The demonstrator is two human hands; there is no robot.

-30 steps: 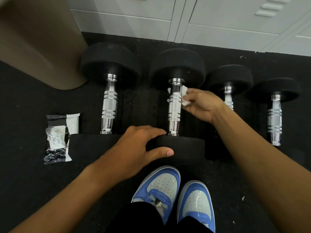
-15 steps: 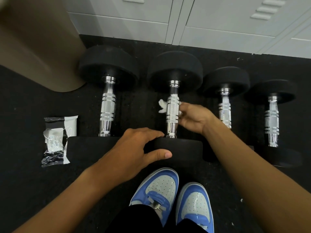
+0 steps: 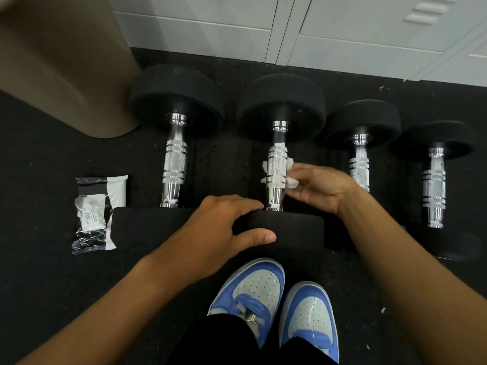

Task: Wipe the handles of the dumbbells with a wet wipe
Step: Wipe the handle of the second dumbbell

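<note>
Several black dumbbells with chrome handles lie side by side on the dark floor. My right hand (image 3: 316, 188) pinches a white wet wipe (image 3: 291, 180) that passes behind the handle of the second dumbbell (image 3: 276, 169), with one end showing on the handle's left. My left hand (image 3: 224, 227) rests on that dumbbell's near black head (image 3: 295, 227), fingers over its top edge and thumb on its front. The first dumbbell's handle (image 3: 175, 164) stands to the left. Two smaller dumbbells' handles (image 3: 359, 164) (image 3: 434, 185) are to the right.
An opened wet wipe packet (image 3: 96, 214) lies on the floor at the left. A tan bin (image 3: 60, 64) stands at the back left and white lockers (image 3: 316, 27) line the back. My blue and white shoes (image 3: 276, 299) are just below the dumbbells.
My right hand slid the wipe down the second handle from its far end to the middle, then loosened slightly. My left hand stayed on the near head.
</note>
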